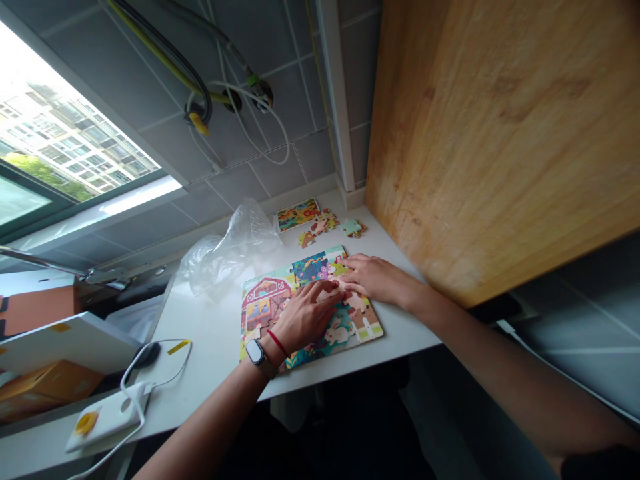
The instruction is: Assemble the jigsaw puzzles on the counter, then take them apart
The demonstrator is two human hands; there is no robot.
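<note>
The puzzle [310, 268] lies on the white worktop [207, 333], close to the front edge. The left hand [311, 311] bends over it and the right hand [371, 277] touches its right side; I can't tell if either pinches anything. A hard push could pop pieces [338, 332] loose. A clear bag [230, 250] sits behind, near a tiled wall [313, 160]; a bright window [75, 137] is left.

puzzle [340, 331]: printed card, smooth, low sheen | bag [235, 243]: clear plastic film, crinkled, glossy | desk [207, 350]: smooth, matt white | panel [500, 133]: grained wood, faintly blotched | wall tiles [275, 40]: smooth grey, dull | power strip [110, 417]: smooth white plastic | brown box [55, 388]: probably cardboard, too shadowed to be sure
</note>
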